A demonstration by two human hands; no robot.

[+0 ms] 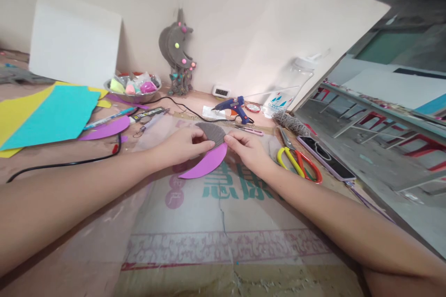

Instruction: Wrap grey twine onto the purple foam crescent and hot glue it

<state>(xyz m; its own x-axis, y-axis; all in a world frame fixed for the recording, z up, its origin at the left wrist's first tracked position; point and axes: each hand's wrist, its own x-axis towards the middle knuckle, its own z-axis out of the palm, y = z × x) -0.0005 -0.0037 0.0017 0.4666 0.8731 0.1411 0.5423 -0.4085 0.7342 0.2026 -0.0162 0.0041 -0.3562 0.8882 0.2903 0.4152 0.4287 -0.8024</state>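
Note:
A purple foam crescent (207,163), its upper part covered in a grey, ridged layer like rows of yarn (213,133), is held up above the printed plastic sheet. My left hand (184,146) pinches the grey part from the left, thumb on top. At the right edge, where grey meets purple, my right hand (247,148) pinches it between thumb and fingers. Beyond my hands lies a blue glue gun (232,107) with a white glue stick in its back. To the right are a skein of grey yarn (291,121) and scissors (296,160) with yellow and red-orange handles.
Yellow and cyan foam sheets (52,116), a craft knife (149,113) and a black cable (66,165) lie left. A metal bowl (135,97) and a grey moon ornament (176,48) stand behind. A phone (325,158) and plastic bottle (291,83) are on the right.

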